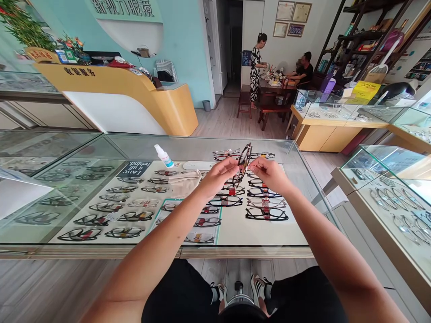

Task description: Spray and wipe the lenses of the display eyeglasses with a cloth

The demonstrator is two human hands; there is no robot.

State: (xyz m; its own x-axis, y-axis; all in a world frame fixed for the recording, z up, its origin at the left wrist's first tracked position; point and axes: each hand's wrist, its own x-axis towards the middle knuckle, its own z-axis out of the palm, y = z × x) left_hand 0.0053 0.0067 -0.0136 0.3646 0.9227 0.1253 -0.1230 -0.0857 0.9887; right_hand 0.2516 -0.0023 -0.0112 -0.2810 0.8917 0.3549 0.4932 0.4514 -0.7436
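A pair of dark-rimmed eyeglasses (245, 154) is held up, tilted on edge, above the glass counter. My left hand (220, 174) pinches the frame from the left with thumb and fingers. At the frame's other side, my right hand (269, 174) is closed, its fingertips pinched against it; the exact grip is too small to make out. Beneath my hands, rows of dark-framed glasses (266, 214) show in the display case. Left of my left hand lies a pale cloth pouch (183, 183). A white spray bottle (164, 156) stands farther back.
The glass counter's front edge (249, 252) runs between me and the display. More eyeglasses (107, 207) fill the left side. Another display case (387, 193) stands at the right. Two people are at a table (274, 84) in the back, beyond a wooden reception desk (178, 105).
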